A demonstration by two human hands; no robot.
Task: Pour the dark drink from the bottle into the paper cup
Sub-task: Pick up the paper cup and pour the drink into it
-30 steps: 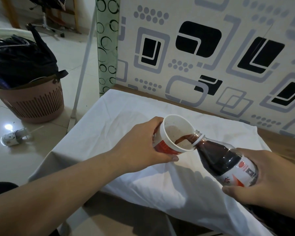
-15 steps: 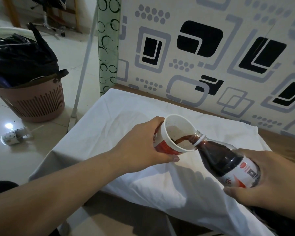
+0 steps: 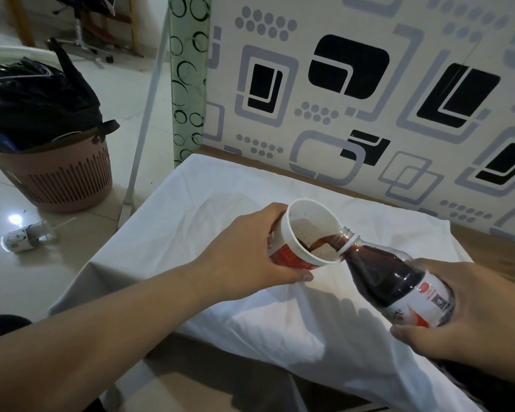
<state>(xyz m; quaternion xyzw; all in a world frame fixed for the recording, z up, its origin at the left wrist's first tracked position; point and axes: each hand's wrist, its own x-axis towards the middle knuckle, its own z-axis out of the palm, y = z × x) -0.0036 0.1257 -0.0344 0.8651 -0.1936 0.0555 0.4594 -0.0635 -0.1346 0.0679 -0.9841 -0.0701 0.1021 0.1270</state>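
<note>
With the left hand (image 3: 244,251) wrapped around the tilted paper cup (image 3: 306,233) and the right hand (image 3: 470,316) gripping the bottle (image 3: 399,281), whose mouth rests on the rim, tip slowly so the dark drink (image 3: 318,242) doesn't splash.

Left hand (image 3: 244,251): forearm bare, reaching in from lower left, fingers curled around the paper cup (image 3: 302,233), thumb nearest the camera. Right hand (image 3: 470,316): entering from lower right, wrapped around the bottle (image 3: 396,281), thumb underneath.
</note>
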